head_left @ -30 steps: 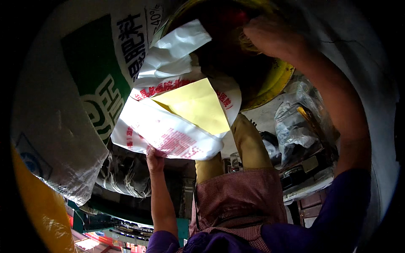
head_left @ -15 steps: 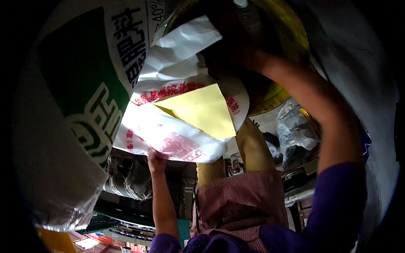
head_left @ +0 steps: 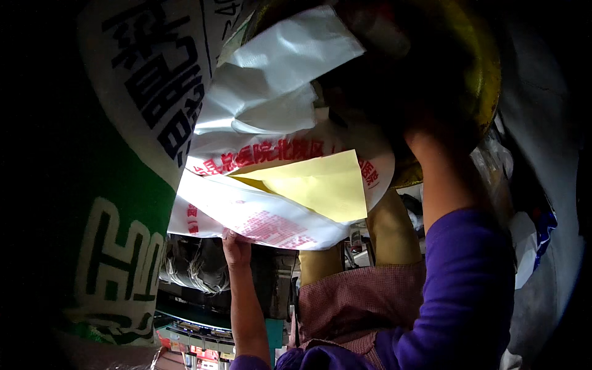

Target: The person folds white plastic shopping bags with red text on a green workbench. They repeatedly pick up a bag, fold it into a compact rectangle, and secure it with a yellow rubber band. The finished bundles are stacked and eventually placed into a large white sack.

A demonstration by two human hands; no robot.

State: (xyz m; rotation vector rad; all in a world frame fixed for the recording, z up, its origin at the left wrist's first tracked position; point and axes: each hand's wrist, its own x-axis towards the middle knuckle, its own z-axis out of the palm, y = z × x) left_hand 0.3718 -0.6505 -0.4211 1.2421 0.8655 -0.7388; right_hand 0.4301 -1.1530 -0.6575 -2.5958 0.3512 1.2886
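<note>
My left hand (head_left: pixel 236 248) is closed on the lower edge of a white plastic bag (head_left: pixel 213 191) with red printing. A creased yellow sheet (head_left: pixel 327 188), paper-like, sticks out of the bag's fold. Whitish film (head_left: pixel 290 61) stands up behind it, leaning against the dark opening of a large round drum-like container with a yellow rim (head_left: pixel 490 80). My right hand (head_left: pixel 425 135) reaches inside that container. Deep shadow hides its fingers, so whether it holds anything does not show.
A big green and white printed sack (head_left: pixel 132 160) rises close on my left. Clear plastic bags (head_left: pixel 493 160) lie to the right, beside a grey wall-like surface (head_left: pixel 549 185). A dark wrapped bundle (head_left: pixel 194 262) sits low on the left, near my left forearm.
My right hand has come nearer within the round container, its elbow drawn inward. My left hand keeps its hold on the bag. The whole view has shifted, with things lying farther right.
</note>
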